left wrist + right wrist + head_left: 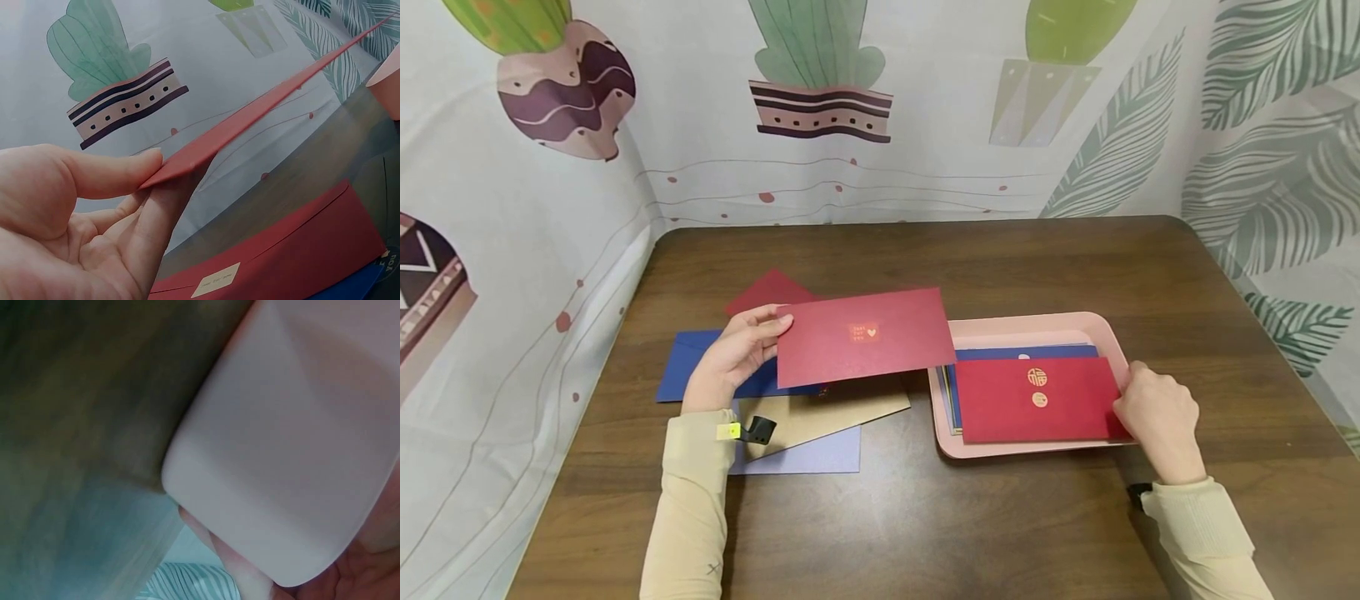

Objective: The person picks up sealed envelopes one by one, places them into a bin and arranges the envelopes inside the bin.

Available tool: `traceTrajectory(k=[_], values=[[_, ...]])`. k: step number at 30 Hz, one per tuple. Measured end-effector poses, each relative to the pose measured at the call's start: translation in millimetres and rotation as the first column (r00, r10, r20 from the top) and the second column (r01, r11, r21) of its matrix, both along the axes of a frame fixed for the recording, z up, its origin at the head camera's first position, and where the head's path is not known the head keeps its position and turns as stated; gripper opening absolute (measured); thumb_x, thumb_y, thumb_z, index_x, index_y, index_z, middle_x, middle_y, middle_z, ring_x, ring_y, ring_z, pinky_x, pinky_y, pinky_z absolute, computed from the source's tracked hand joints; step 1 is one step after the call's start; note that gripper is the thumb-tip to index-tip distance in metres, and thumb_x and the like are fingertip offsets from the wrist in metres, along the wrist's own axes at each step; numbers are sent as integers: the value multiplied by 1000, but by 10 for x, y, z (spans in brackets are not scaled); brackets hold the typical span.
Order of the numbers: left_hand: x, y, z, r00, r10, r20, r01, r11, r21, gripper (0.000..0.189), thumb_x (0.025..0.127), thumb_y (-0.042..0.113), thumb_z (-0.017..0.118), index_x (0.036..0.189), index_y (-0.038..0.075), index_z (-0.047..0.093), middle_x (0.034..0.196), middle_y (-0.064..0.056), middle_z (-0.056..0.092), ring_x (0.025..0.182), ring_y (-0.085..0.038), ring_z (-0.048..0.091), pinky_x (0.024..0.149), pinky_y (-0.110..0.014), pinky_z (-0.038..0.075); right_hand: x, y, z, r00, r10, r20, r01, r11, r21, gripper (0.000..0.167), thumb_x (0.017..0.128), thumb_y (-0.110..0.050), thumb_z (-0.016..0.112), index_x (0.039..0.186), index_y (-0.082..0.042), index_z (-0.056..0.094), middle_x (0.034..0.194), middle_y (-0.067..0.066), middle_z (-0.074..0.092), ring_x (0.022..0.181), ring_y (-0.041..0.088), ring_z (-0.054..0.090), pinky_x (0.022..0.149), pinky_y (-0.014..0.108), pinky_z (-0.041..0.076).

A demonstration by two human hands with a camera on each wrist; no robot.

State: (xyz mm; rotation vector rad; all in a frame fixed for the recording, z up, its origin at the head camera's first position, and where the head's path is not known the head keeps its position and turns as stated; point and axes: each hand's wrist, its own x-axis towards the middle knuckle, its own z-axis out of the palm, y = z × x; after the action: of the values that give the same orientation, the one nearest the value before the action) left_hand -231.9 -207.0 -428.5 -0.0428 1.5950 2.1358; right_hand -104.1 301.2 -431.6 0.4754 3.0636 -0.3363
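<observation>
My left hand (741,346) pinches the left end of a red envelope (865,337) between thumb and fingers, holding it above the table. A small printed label with a heart marks the envelope's face, and its right end overlaps the tray in the head view. Seen from the left wrist, the raised envelope (244,125) is nearly edge-on. My right hand (1161,421) grips the right end of a pink tray (1022,329); its fingers (250,575) show at the tray's edge in the right wrist view. In that tray, a red envelope with gold print (1037,417) lies over a blue envelope (1060,351) and others.
Beneath and around my left hand lie a blue envelope (688,367), a tan envelope (827,417), a pale lilac envelope (827,454) and another red envelope (771,290). Everything sits on a brown wooden table (887,533), with a patterned cloth (925,100) behind it.
</observation>
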Motion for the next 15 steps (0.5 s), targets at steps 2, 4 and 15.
traceTrajectory(k=[2,4,15], values=[[0,14,-2,1000,-5,6,5,1000,10,11,98,4,51,102,12,57,82,6,68,71,-5,65,66,-20,52,-2,1,-6,1000,-1,2,1,1000,1,15,76,-9,55,84,4,53,74,36,58,64,54,55,46,55,42],[1,26,-5,1000,-8,12,8,1000,22,12,98,3,51,102,12,58,83,6,68,70,-6,65,66,-20,53,-4,-1,-8,1000,-2,6,2,1000,1,16,76,-10,54,84,4,53,75,36,58,65,54,55,46,55,42],[-6,50,-29,1000,-21,16,20,999,38,13,99,3,49,102,12,58,83,5,68,69,-6,66,67,-21,54,-9,-7,5,1000,-4,18,4,1000,7,13,77,-9,53,83,3,53,74,35,58,65,54,55,47,55,43]])
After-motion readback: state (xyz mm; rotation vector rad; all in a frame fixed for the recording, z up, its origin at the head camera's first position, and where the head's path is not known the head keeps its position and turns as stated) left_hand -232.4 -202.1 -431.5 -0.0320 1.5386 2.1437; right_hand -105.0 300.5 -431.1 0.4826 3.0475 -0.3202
